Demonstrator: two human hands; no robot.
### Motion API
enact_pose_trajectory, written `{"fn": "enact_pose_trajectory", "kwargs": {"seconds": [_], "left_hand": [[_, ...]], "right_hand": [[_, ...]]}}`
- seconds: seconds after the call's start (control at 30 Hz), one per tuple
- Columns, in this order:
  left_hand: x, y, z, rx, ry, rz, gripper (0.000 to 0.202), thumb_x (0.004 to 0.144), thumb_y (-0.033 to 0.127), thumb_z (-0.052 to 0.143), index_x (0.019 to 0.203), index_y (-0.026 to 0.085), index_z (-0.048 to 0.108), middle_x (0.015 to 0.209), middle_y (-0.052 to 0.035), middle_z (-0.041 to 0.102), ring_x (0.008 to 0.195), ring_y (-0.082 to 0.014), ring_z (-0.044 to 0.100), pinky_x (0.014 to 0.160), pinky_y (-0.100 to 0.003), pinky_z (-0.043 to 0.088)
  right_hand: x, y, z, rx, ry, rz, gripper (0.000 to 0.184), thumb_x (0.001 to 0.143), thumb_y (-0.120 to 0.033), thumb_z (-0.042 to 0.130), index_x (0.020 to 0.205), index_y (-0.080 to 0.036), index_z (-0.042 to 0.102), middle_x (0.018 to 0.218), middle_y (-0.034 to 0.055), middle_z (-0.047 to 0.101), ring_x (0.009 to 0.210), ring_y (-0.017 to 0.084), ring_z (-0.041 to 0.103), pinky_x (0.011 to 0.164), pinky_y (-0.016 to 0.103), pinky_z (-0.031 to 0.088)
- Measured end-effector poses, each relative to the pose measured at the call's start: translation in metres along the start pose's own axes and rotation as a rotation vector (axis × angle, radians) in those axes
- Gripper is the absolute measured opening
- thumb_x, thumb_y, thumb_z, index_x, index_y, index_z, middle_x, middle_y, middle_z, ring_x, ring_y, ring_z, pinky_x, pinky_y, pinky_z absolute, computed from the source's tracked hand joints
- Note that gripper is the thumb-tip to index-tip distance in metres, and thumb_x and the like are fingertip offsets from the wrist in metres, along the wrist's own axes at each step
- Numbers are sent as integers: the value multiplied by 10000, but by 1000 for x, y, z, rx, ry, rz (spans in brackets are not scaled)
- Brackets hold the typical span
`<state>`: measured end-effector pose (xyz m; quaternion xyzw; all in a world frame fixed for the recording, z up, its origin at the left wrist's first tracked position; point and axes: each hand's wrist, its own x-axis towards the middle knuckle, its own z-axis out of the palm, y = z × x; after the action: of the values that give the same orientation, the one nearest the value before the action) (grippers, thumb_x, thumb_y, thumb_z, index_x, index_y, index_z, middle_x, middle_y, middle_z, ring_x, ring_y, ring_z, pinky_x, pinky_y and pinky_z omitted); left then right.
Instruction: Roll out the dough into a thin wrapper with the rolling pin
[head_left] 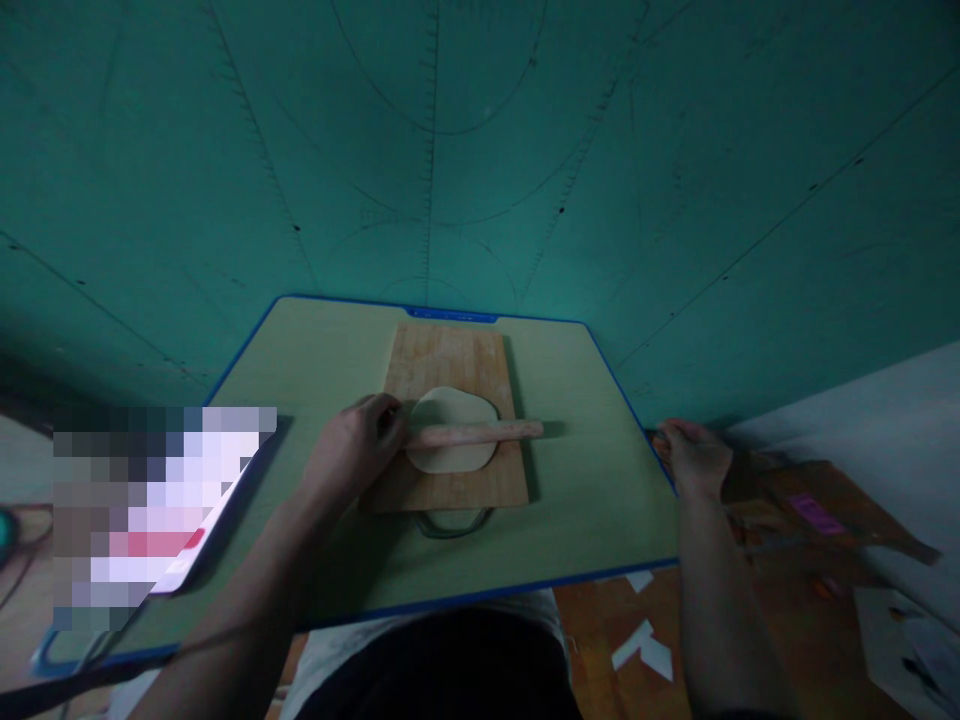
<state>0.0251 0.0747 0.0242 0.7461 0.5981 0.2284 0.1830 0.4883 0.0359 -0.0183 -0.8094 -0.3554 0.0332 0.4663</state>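
Note:
A flattened round of dough [450, 458] lies on a wooden cutting board [450, 350]. Across the dough rests a wooden rolling pin [480, 433], its right end sticking out past the board's edge. My left hand [364, 440] is closed at the pin's left end, its fingers curled so that the tip is hidden. Off to the right, beyond the table's edge, my right hand [694, 458] is closed with its fingertips together. What it holds, if anything, is hidden behind the fingers.
The board lies on a pale folding table [600, 500] with a blue rim, against a green wall [480, 170]. A lit, partly blurred device [191, 540] stands at the left with a cable. Cardboard [847, 500] and paper scraps [645, 650] lie at the lower right.

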Motion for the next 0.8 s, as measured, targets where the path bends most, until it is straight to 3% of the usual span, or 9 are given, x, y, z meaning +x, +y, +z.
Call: {"fn": "enact_pose_trajectory", "kwargs": {"seconds": [0.13,0.23,0.33,0.47,0.53,0.63,0.73,0.8], "left_hand": [[0,1,-1,29,6,3,291,909,374,430,853,194,651,839,-92,710,725,-215,643,637,-300,413],[0,0,-1,31,0,8,292,919,370,427,862,194,653,860,-96,716,742,-214,650,652,-300,422],[0,-1,1,23,5,9,298,923,377,422,862,194,650,881,-100,716,753,-217,649,654,-304,419],[0,0,2,8,-2,-11,291,913,379,426,847,196,643,859,-95,705,745,-218,642,648,-306,410],[0,0,2,-1,-6,-18,288,905,380,429,844,198,644,859,-92,706,748,-219,643,651,-306,410],[0,0,2,-9,2,-20,285,894,374,431,842,199,652,852,-88,711,730,-210,638,639,-302,402],[0,0,1,-17,10,-28,283,880,385,447,834,199,656,810,-76,709,694,-196,630,621,-293,398],[0,1,0,-28,12,-38,290,874,401,452,826,200,656,790,-69,708,677,-190,629,614,-287,402]], "right_hand": [[-4,-8,-1,-13,-2,69,167,661,-342,626,655,-186,686,617,84,695,619,239,640,604,355,502],[-3,-7,-3,-48,-16,93,269,738,-412,572,599,-199,657,573,91,659,604,251,632,634,382,495],[1,-2,-5,-134,-9,45,367,801,-447,470,565,-215,628,589,115,649,680,278,646,707,416,495],[-3,-10,-7,-171,-26,-71,282,742,-453,538,713,-208,675,777,120,712,840,298,649,831,453,498],[-19,-30,-5,-153,-61,-198,315,788,-476,506,744,-217,680,832,122,718,886,301,646,886,477,487],[-62,-79,7,36,-162,-453,290,852,-461,536,918,-232,702,997,100,723,953,269,653,875,440,511],[-109,-130,30,181,-414,-692,184,879,-339,584,992,-243,694,1069,85,692,1058,242,635,921,406,502],[-131,-152,47,209,-597,-781,124,873,-287,606,952,-237,687,1027,74,673,989,222,646,856,370,513]]}}
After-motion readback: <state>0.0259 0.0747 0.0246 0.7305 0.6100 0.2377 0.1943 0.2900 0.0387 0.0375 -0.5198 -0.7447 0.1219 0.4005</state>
